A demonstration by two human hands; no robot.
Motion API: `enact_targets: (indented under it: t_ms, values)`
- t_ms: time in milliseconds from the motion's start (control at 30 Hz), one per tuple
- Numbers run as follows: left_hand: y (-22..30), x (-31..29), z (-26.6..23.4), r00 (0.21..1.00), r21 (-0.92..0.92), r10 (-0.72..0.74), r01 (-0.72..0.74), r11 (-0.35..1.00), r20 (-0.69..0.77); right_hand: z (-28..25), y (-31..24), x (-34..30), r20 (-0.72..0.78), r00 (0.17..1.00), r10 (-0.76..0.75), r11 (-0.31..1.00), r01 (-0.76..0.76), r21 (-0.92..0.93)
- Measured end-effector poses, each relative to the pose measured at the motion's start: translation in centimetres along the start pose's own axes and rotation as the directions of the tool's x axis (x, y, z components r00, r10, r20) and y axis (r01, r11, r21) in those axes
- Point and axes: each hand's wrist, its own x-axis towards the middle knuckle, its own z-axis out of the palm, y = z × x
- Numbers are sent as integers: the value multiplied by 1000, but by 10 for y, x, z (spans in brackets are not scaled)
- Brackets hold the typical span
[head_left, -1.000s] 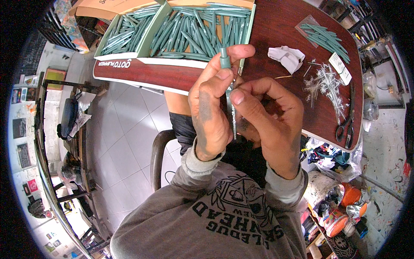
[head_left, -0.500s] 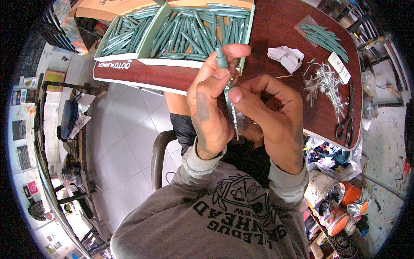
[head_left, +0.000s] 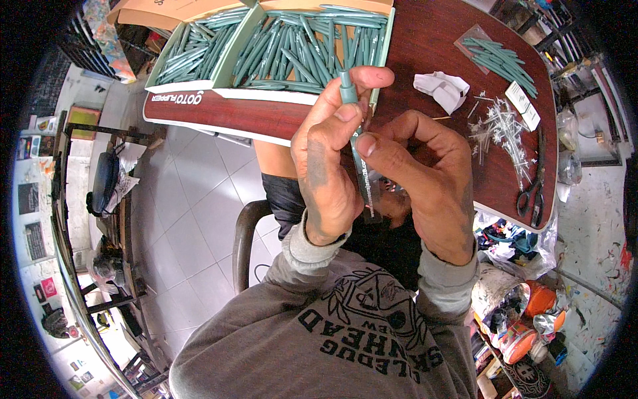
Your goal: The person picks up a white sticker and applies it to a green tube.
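Note:
A teal pen [head_left: 347, 90] stands tilted in front of my chest, its narrower tip upward. My left hand [head_left: 325, 173] is closed around its upper part, the thumb pressed on the barrel and the index finger reaching behind the tip. My right hand [head_left: 435, 176] pinches the pen's middle, thumb against the barrel. White print runs down the lower barrel. Something clear, like a plastic sleeve, shows around the pen's lower end, partly hidden between the hands. The right fingertips behind the pen are hidden.
Beyond my hands, an open divided box [head_left: 229, 73] full of teal pens rests on the dark red table [head_left: 425, 40]. At right lie more teal pens [head_left: 502, 63], crumpled white paper [head_left: 442, 92], thin white plastic pieces [head_left: 502, 130], a small white pack [head_left: 523, 106] and black scissors [head_left: 533, 193].
Both hands and the pen have shifted slightly to the right together. The grip on the pen looks the same.

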Motion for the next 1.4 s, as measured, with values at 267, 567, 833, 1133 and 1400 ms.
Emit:
enact_targets:
  t_ms: [267,567,833,1133,1400]
  values:
    - [-1,0,0,1000,-1,2,-2,1000,4,-1,2,1,3,1000,-22,1000,22,14]
    - [-5,-1,4,999,24,35,-34,999,-6,-1,-2,0,-30,1000,-3,999,2,-51]
    - [-7,-1,-1,999,47,19,-21,999,27,3,5,-1,-97,993,-64,997,60,-46]
    - [-3,1,3,997,-19,-78,78,997,-1,10,14,-1,-144,971,-191,982,188,-32]
    - [3,4,-9,983,168,-20,-11,986,181,4,12,-6,-152,958,-243,970,241,-32]
